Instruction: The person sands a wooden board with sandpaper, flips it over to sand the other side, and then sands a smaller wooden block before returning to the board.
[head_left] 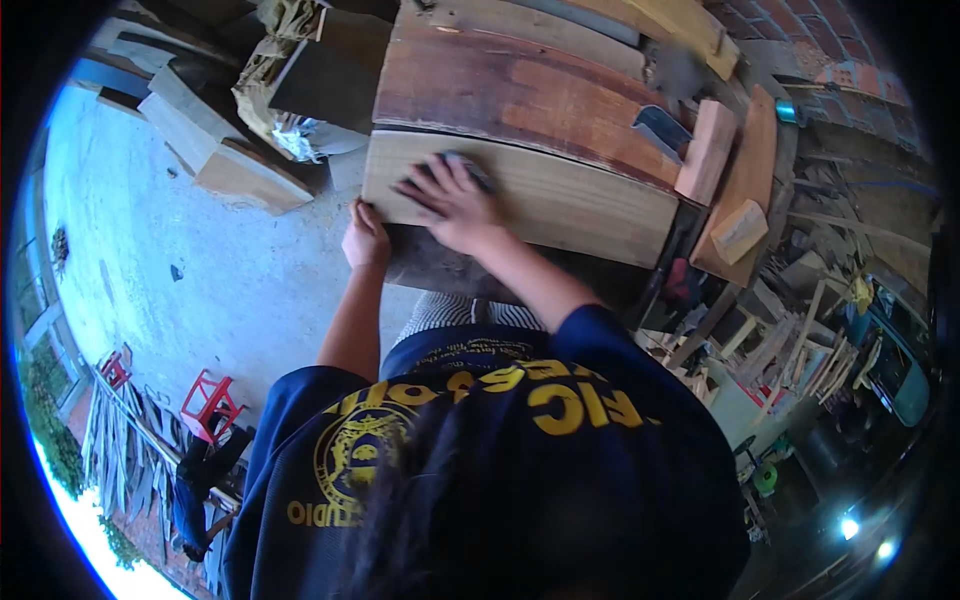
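Observation:
A pale wooden board (560,200) lies lengthwise along the near side of the workbench. My left hand (367,238) is closed round its left end, with the fingertips at the corner. On the board's upper face, near that same end, my right hand (456,205) presses down a dark pad (470,172), its fingers spread over it. Most of the pad is hidden under the palm, so its exact kind cannot be made out. Behind the board runs a wider reddish-brown plank (510,95).
A hand plane-like dark tool (661,132) rests on the brown plank beside a reddish wood block (706,150). Wood offcuts (225,150) stand at left, and scrap wood (790,340) is heaped at right. A red stool (208,405) and another person (195,500) are at lower left.

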